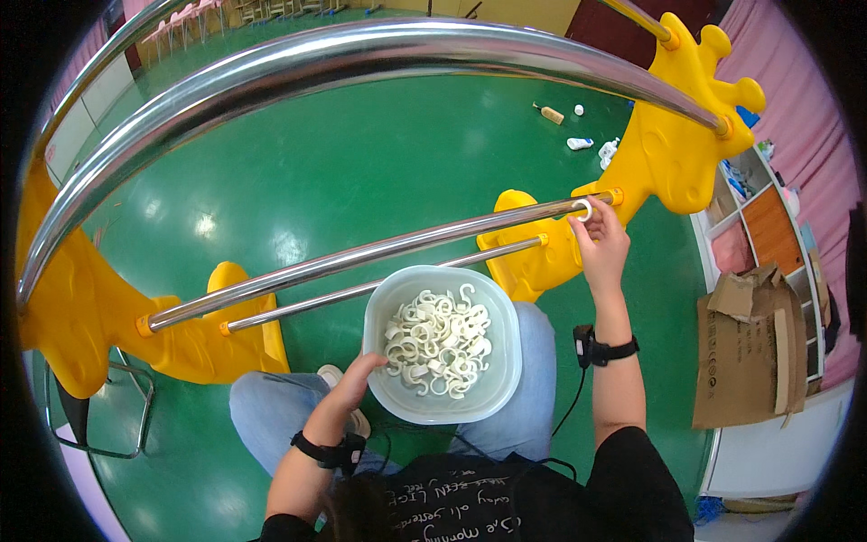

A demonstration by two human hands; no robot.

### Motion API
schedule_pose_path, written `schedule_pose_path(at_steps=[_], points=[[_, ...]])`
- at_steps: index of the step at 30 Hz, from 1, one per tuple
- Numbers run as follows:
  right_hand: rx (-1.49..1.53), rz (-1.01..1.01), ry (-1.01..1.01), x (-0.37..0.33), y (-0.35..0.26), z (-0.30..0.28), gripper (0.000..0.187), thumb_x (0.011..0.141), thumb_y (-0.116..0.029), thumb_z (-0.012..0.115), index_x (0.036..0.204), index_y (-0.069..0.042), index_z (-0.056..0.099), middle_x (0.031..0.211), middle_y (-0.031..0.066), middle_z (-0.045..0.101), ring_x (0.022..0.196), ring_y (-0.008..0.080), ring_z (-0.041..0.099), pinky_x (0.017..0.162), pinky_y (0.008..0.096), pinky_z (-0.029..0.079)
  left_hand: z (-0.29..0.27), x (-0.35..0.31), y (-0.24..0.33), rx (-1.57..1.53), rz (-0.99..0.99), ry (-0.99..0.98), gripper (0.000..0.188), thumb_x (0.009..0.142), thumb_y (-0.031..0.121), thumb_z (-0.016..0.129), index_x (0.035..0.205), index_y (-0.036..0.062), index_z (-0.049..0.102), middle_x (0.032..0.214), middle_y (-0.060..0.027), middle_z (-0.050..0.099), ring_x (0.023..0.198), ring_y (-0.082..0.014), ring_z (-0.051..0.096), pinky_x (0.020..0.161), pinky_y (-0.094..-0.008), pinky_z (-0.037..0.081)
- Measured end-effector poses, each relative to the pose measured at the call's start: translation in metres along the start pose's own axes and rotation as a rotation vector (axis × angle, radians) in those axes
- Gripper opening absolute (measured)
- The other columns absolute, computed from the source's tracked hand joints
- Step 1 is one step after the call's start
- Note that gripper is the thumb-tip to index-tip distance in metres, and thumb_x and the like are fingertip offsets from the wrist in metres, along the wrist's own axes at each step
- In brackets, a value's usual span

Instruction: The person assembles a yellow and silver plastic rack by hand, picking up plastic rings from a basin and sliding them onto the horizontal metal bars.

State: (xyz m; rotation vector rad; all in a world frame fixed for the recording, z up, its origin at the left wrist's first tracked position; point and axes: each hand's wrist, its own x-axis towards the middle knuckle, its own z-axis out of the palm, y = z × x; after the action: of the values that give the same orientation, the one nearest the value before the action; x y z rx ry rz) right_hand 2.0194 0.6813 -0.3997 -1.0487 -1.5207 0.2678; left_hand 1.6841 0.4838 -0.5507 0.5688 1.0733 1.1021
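Note:
In my lap, between my knees, rests a pale translucent plastic tub [506, 384] with a heap of white plastic S-shaped hooks [440, 341] in it. My left hand [359, 378] grips the tub by its left side; the thumb shows at the rim and the other fingers are hidden. Out to the right, my right hand [603, 239] pinches a single white hook [584, 210] between thumb and fingertips. That hook is at the upper straight metal rail [388, 251], close to its right end. Whether it hangs on the rail or only touches it, I cannot tell.
Yellow giraffe-shaped plastic end frames [677, 135] [81, 289] carry the rails, with a thick curved metal bar [361, 50] arching above. A lower rail [479, 257] runs beneath. Bottles [549, 114] lie on the green floor. A cardboard box [750, 352] stands by shelves at right.

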Motion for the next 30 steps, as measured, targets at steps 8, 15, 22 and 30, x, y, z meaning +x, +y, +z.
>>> schedule_pose_path(at_steps=[8,15,22,30], points=[[-0.356,-0.222,-0.206,0.018,0.01,-0.005,0.048,0.078,-0.006,0.068,0.125,-0.01,0.055,0.078,0.0109,0.059,0.061,0.0194,0.057,0.06,0.0296,0.048,0.002,-0.006,0.01,0.02,-0.069,-0.03,0.051,0.08,0.024,0.052,0.125,0.0005,0.045,0.111,-0.0066,0.056,0.099,-0.0161,0.052,0.089,-0.0281,0.039],[-0.408,-0.31,-0.394,0.032,0.011,-0.026,0.042,0.082,-0.003,0.059,0.123,-0.009,0.056,0.079,0.0112,0.06,0.073,0.0241,0.057,0.07,0.0324,0.047,0.004,-0.011,0.016,0.016,-0.071,-0.05,0.051,0.08,0.024,0.052,0.125,0.0001,0.045,0.11,-0.0074,0.057,0.099,-0.016,0.053,0.089,-0.0286,0.04],[-0.248,-0.466,-0.47,0.046,0.006,-0.004,0.016,0.087,-0.007,0.045,0.099,0.0,0.052,0.079,0.0126,0.058,0.079,0.0284,0.056,0.076,0.0358,0.044,-0.001,-0.008,0.01,0.028,0.012,0.017,0.034,0.08,0.026,0.054,0.101,0.001,0.062,0.092,-0.0061,0.065,0.083,-0.0169,0.06,0.078,-0.0272,0.046],[-0.212,-0.345,-0.595,0.061,0.024,0.015,0.017,0.089,-0.016,0.041,0.085,-0.001,0.048,0.071,0.0156,0.056,0.064,0.0319,0.057,0.058,0.0396,0.044,0.001,-0.004,0.012,0.016,0.001,0.013,0.033,0.08,0.025,0.054,0.101,0.0011,0.062,0.091,-0.0063,0.065,0.083,-0.0169,0.061,0.078,-0.0272,0.046]])
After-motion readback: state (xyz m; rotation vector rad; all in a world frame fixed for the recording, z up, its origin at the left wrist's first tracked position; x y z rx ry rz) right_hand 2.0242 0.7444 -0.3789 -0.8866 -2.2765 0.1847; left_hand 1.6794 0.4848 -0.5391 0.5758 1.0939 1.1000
